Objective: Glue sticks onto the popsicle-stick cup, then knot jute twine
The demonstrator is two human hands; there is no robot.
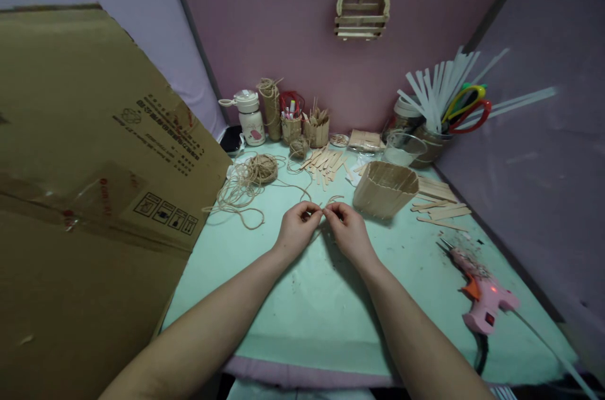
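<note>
Twine (336,198): pinched in left fingers (308,210) and right fingers (336,216). Right of fingers: stick-walled container (380,200). Beyond: cup (292,130) with pens (292,109); farther right, pot (429,149) with white strips (432,97), scissors (474,111).

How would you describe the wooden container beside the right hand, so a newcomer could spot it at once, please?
On the green table, find the right hand. Just beyond it, to the right, sits the wooden container, wide-mouthed with nothing poking out, unlike the stick-filled cup at the back.
</note>
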